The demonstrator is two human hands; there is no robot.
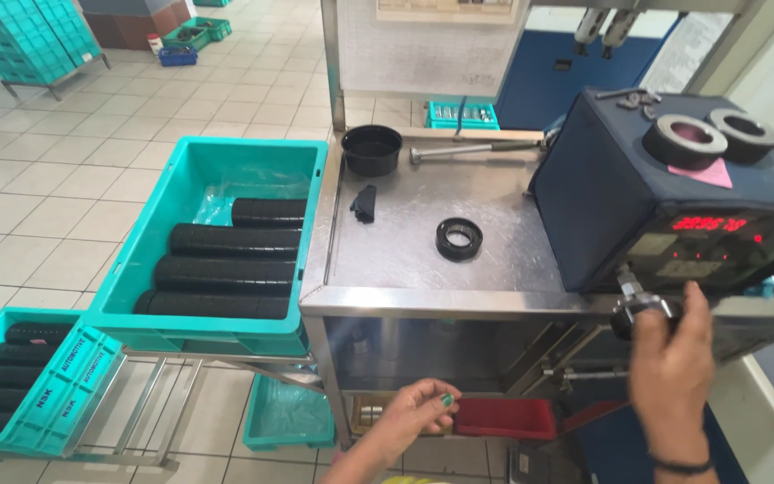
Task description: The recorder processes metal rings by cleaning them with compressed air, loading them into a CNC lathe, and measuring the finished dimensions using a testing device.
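head view, nearest first:
left hand (418, 410): low in front of the counter's lower shelf, fingers curled loosely inward, thumb and forefinger pinching a small green bit; what that bit is, too small to tell.
right hand (671, 358): raised at the counter's front right corner, fingers (651, 309) wrapped round a black knob (640, 314) that sticks out from the front of a dark blue machine (602, 188). grip looks closed, though the hand is blurred.
knob, position: directly under the right palm, its metal stem running up and back into the machine face, so its long axis points away from the person. the right hand is on it; the left is well apart, lower and to the left.
knob, look: small, round, dark, on a shiny threaded stem.
machine: boxy, red lit display on its front, two thick metal rings (684, 141) on top with a pink slip beside them.
counter (405, 251): steel top carrying a black ring (459, 238), a black bowl (372, 149), a dark scrap and a long metal bar.
red tray (505, 418): on the lower shelf, just beside the left hand.
teal crate (217, 242): left of the counter, holding rows of black rings stacked in rolls; a second crate sits lower.
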